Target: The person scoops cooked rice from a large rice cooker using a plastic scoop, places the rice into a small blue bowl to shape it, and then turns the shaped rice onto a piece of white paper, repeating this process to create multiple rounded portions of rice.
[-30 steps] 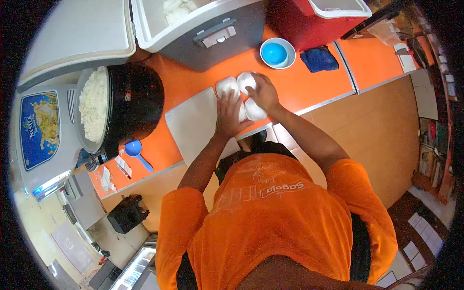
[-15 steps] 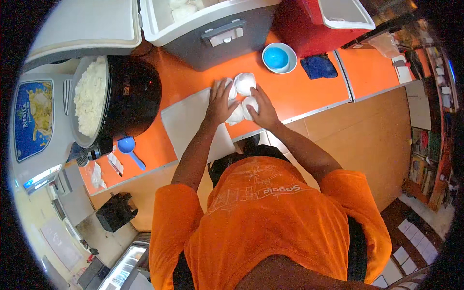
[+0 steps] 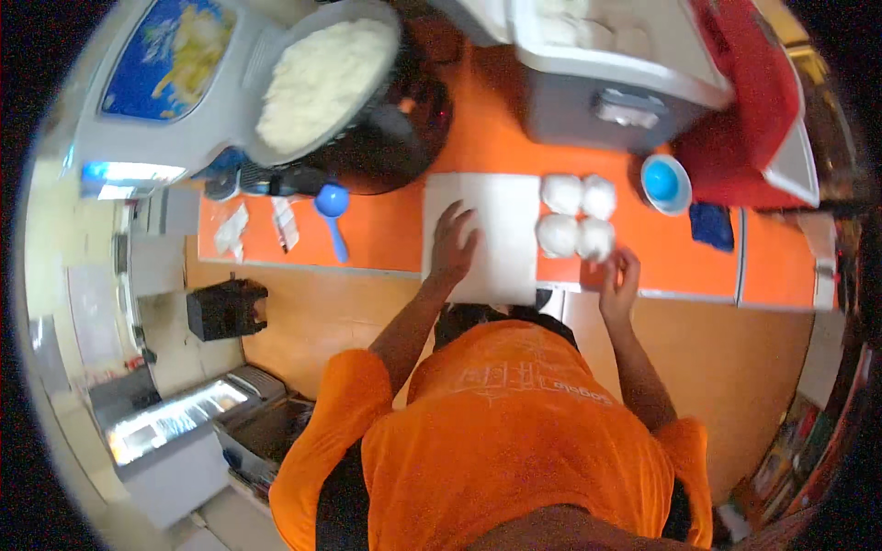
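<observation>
A single head-worn fisheye camera is looking steeply down from above the person's orange shirt [image 3: 514, 441], facing the orange counter [image 3: 386, 239], edges bending toward the rim

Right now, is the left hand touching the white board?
Touching. The head view shows the left hand lying flat on the white board, fingers spread across its surface.

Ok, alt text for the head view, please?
A person in an orange shirt rests the left hand on a white rectangular board on an orange counter, the right hand beside four round white dough balls.
</observation>
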`<action>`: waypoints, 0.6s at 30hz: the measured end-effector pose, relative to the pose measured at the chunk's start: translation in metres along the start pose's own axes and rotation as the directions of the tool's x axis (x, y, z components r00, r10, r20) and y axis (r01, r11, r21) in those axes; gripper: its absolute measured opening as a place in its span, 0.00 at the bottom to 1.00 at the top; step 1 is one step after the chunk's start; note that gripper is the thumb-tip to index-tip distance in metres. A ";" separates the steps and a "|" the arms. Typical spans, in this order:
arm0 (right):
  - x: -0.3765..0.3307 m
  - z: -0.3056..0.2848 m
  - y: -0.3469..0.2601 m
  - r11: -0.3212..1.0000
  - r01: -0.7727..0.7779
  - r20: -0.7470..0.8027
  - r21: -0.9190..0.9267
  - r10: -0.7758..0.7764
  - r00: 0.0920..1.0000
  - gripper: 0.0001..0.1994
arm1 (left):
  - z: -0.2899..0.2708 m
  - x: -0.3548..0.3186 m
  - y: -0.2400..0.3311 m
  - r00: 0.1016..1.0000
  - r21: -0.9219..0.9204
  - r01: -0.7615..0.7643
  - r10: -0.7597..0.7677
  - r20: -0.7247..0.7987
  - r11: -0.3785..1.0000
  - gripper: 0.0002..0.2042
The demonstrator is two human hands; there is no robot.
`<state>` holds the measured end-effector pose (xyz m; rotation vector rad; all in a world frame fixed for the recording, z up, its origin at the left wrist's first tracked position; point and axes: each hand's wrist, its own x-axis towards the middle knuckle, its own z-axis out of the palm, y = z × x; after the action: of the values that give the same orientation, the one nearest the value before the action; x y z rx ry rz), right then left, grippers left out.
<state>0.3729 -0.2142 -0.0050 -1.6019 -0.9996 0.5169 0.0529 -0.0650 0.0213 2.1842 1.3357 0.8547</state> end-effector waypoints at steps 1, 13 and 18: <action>-0.015 0.001 -0.005 0.999 -0.041 0.041 0.003 0.040 0.998 0.12 | -0.020 -0.017 -0.031 0.991 0.052 0.092 -0.086 -0.103 0.994 0.24; -0.086 0.270 -0.116 0.932 -0.345 0.771 0.110 0.139 0.621 0.10 | -0.149 -0.064 -0.237 0.746 0.020 0.617 -0.576 -0.334 0.787 0.14; -0.124 0.386 -0.163 0.995 0.086 0.689 0.059 -0.103 0.718 0.20 | -0.207 -0.084 -0.139 0.927 -0.258 0.106 -0.190 -0.323 0.960 0.13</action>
<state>-0.0458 -0.0922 0.0186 -1.3282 -1.6161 1.1045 -0.2076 -0.0700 0.0562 1.7797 1.4516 1.3093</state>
